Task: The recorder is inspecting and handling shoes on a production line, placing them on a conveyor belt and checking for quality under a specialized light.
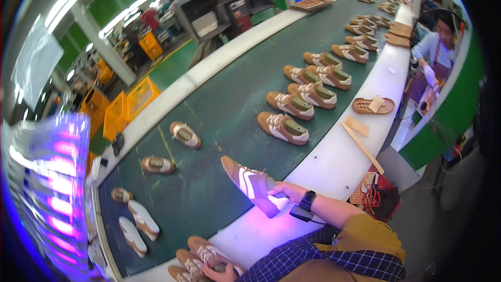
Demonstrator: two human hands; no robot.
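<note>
My right hand (286, 191) grips a brown and tan sneaker (250, 181) with white stripes by its heel end. The shoe is tilted, its toe pointing up and left over the edge of the green conveyor belt (224, 94). A dark watch (308, 200) is on that wrist. At the lower edge, my left hand (219, 272) has its fingers closed at the opening of a similar sneaker (206, 248), partly cut off by the frame. More brown sneakers (188, 262) stand beside it on the white ledge (240, 236).
Several sneakers (282, 127) line the belt's right side; a few more (185, 134) lie at left, two with white soles up (142, 218). On the right ledge are a brown sole (372, 106) and a thin strip (362, 147). A purple-lit machine (57, 193) stands left; a co-worker (438, 47) is at right.
</note>
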